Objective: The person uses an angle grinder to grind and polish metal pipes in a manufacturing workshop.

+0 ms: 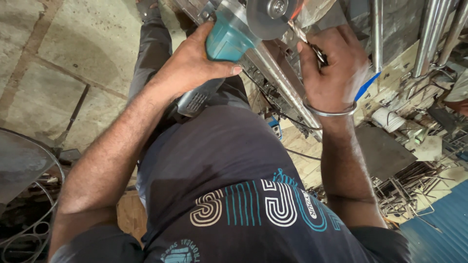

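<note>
Fingers of the left hand point(195, 61) wrap tightly around the teal-and-grey plastic body of an angle grinder point(222, 44), whose round grey disc point(270, 17) sits at the top edge. The right hand point(331, 68), wearing a thin steel bangle point(331, 113), closes on a small dark tool beside the disc, above a slanting shiny steel pipe point(287, 90).

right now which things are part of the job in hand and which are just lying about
In use:
left hand gripping the teal grinder
grinder disc
right hand on the metal tube

Lying about:
scrap rods
white bucket
steel pipes
wire ring
</note>
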